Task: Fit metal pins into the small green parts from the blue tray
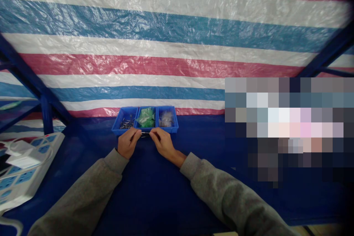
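Observation:
My left hand (129, 143) and my right hand (163, 143) face each other over the table, just in front of three blue bins. Both are closed in a pinch on a thin, light metal pin (145, 132) that spans the gap between the fingertips. Its ends are hidden in the fingers. The left bin (117, 121) contains several small metal pins (127, 123). Green plastic packing (146, 117) fills the middle bin, and small clear or whitish pieces (166, 119) lie in the right bin. A dark, thin piece shows on the table below the pin, too small to name.
A white power strip (41, 177) with a plugged-in white adapter (24, 155) and cables lies at the left on the blue table (149, 195). Blue frame bars (45, 110) stand at the sides. A striped plastic sheet (166, 62) hangs behind. The right side is pixelated.

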Demonstrator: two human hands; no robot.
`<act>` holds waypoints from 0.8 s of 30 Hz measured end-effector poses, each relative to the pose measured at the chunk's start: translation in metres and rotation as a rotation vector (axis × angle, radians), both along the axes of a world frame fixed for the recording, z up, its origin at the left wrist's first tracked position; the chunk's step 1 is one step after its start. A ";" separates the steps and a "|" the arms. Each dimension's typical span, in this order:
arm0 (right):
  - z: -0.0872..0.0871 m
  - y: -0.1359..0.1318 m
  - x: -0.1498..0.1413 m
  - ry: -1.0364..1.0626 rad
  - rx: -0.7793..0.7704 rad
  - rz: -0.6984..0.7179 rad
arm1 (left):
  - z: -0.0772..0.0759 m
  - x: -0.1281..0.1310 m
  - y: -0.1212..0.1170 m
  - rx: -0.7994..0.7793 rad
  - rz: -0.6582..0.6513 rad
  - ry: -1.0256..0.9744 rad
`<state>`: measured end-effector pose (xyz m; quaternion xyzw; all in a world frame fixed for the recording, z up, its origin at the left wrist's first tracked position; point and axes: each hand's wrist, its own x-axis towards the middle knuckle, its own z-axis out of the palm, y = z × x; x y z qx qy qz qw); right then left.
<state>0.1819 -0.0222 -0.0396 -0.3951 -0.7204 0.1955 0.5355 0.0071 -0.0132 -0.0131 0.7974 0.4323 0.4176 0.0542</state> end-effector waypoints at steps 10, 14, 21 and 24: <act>0.000 0.000 0.001 -0.024 0.015 0.004 | -0.004 0.000 0.003 0.031 -0.077 -0.014; 0.002 -0.002 0.001 -0.048 0.014 0.024 | -0.001 0.001 0.002 0.071 -0.055 0.028; 0.002 -0.002 0.000 -0.042 0.031 0.065 | -0.001 0.002 0.001 0.068 -0.033 0.044; 0.001 -0.001 0.001 -0.028 0.044 0.090 | -0.001 0.002 0.001 0.070 -0.039 0.047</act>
